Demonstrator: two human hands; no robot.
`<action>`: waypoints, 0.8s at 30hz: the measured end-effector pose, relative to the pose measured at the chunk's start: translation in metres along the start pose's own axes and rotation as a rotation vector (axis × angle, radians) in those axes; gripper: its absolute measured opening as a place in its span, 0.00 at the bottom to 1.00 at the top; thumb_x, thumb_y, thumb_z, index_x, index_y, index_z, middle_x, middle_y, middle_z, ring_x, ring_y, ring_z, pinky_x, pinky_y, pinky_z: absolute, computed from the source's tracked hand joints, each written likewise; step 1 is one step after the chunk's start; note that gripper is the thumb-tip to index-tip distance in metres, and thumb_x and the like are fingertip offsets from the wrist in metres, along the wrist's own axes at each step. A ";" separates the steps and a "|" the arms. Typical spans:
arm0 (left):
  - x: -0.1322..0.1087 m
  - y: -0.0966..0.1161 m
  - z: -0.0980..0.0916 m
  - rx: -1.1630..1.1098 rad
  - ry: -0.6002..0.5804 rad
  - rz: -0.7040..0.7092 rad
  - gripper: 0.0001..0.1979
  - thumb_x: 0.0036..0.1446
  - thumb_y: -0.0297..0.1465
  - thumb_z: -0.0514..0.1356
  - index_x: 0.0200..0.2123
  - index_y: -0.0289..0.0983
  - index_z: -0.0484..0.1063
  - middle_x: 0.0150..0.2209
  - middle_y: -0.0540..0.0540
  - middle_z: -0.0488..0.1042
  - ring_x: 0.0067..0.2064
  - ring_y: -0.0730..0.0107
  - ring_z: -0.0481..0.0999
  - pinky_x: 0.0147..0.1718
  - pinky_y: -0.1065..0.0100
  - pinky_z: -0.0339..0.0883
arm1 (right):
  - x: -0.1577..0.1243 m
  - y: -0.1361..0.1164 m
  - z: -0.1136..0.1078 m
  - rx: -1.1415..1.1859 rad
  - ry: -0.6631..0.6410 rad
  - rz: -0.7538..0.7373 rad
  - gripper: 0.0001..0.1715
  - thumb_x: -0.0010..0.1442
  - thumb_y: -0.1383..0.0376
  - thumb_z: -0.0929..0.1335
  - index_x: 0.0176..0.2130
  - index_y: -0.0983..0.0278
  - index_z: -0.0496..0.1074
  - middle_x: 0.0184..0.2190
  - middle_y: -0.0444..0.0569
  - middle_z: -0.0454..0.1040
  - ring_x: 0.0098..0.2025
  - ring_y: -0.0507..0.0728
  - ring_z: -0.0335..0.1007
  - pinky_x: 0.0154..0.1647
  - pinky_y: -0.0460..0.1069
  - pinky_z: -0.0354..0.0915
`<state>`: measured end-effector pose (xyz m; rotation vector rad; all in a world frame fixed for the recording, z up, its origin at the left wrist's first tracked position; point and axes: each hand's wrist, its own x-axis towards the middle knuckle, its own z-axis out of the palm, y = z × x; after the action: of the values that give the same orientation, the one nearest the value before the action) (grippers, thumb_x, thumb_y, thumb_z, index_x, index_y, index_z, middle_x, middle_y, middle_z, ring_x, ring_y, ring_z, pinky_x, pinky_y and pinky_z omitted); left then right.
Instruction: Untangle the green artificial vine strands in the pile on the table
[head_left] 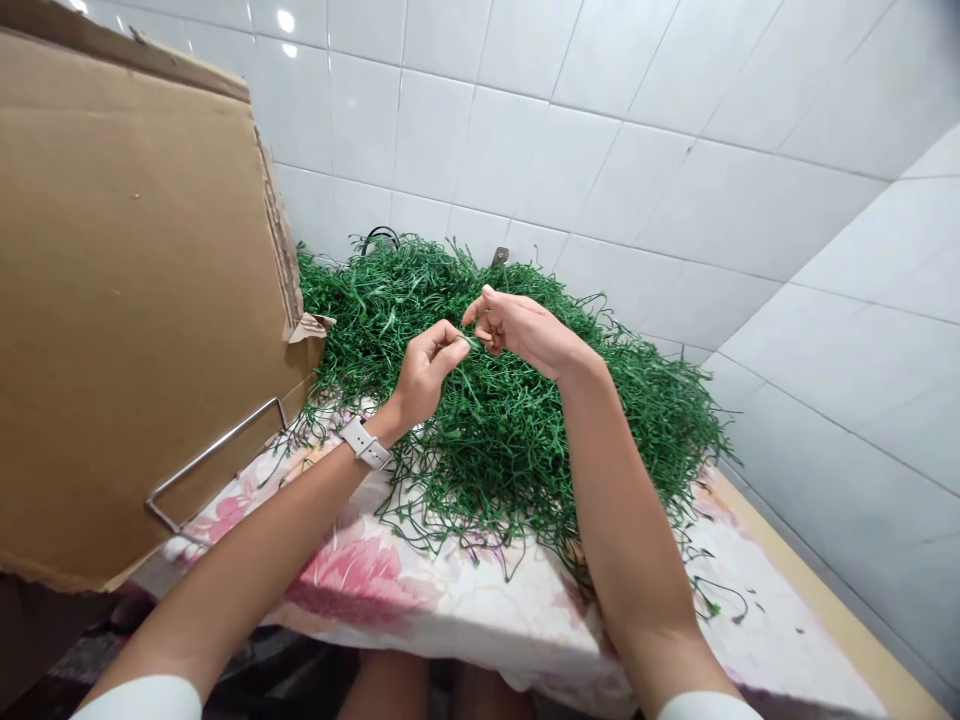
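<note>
A large heap of thin, curly green stems [510, 450] with small tips lies in front of me. My left hand [427, 370], with a pale strap on its wrist, is over the heap, thumb and forefinger pinched on a small green stem [471, 342]. Just to the right is my right hand [525, 325], its fingers apart and loosely bent close to the left fingertips. I see nothing held in it, though its palm side is partly hidden.
A big cardboard box [135, 270] stands at the left, with a bent metal bar [214, 450] beside it. Beneath the heap is a floral cloth [360, 580]. White wall tiles [585, 150] rise behind and at the right. Loose stems [720, 595] lie near the right edge.
</note>
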<state>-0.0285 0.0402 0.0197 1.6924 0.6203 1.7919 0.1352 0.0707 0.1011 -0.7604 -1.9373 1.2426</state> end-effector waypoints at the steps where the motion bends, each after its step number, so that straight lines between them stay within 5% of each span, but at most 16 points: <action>1: -0.001 0.000 0.002 -0.033 -0.034 -0.016 0.20 0.63 0.46 0.59 0.26 0.38 0.66 0.27 0.50 0.64 0.31 0.71 0.62 0.34 0.64 0.58 | 0.001 0.001 0.001 -0.023 0.010 -0.011 0.35 0.59 0.35 0.70 0.33 0.65 0.73 0.21 0.40 0.62 0.23 0.47 0.54 0.24 0.46 0.53; 4: -0.003 -0.002 0.008 -0.087 -0.088 -0.079 0.29 0.62 0.58 0.57 0.24 0.39 0.63 0.24 0.51 0.62 0.28 0.72 0.61 0.31 0.64 0.57 | 0.002 0.002 0.004 -0.005 0.052 -0.091 0.33 0.59 0.37 0.71 0.30 0.63 0.68 0.19 0.36 0.54 0.22 0.46 0.46 0.23 0.46 0.47; 7: -0.003 -0.003 0.014 -0.113 -0.065 -0.162 0.34 0.57 0.64 0.58 0.20 0.40 0.56 0.20 0.54 0.54 0.23 0.75 0.55 0.25 0.65 0.52 | 0.001 0.002 0.006 0.102 0.084 -0.140 0.30 0.54 0.45 0.78 0.31 0.61 0.63 0.22 0.36 0.57 0.24 0.45 0.51 0.25 0.45 0.50; 12: -0.001 0.001 0.016 -0.008 -0.048 -0.101 0.34 0.56 0.64 0.59 0.21 0.39 0.60 0.23 0.52 0.59 0.28 0.73 0.59 0.31 0.64 0.56 | 0.005 0.007 0.016 0.322 0.118 -0.176 0.36 0.43 0.56 0.85 0.33 0.59 0.58 0.22 0.32 0.56 0.22 0.44 0.52 0.22 0.45 0.48; 16: 0.001 0.001 0.011 0.068 -0.016 -0.025 0.35 0.56 0.63 0.59 0.20 0.39 0.55 0.25 0.53 0.55 0.28 0.74 0.54 0.31 0.64 0.54 | 0.012 0.012 0.013 0.420 0.205 -0.158 0.35 0.43 0.62 0.83 0.31 0.58 0.56 0.21 0.32 0.53 0.21 0.44 0.49 0.20 0.45 0.47; 20: 0.002 -0.007 0.005 0.052 0.009 -0.100 0.36 0.57 0.62 0.60 0.18 0.39 0.53 0.22 0.53 0.53 0.26 0.73 0.53 0.30 0.63 0.51 | 0.011 0.018 -0.040 0.430 0.526 -0.328 0.40 0.42 0.64 0.81 0.25 0.59 0.46 0.20 0.34 0.46 0.21 0.45 0.42 0.20 0.46 0.50; 24: 0.003 -0.019 0.004 -0.056 0.048 -0.176 0.34 0.58 0.62 0.60 0.19 0.39 0.61 0.22 0.51 0.62 0.27 0.73 0.59 0.32 0.63 0.56 | -0.004 0.027 -0.106 0.283 0.839 -0.346 0.28 0.54 0.56 0.74 0.25 0.57 0.50 0.20 0.35 0.46 0.21 0.49 0.43 0.22 0.48 0.57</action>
<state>-0.0222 0.0556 0.0097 1.5128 0.7104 1.7133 0.2256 0.1320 0.1061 -0.6214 -1.1145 0.7730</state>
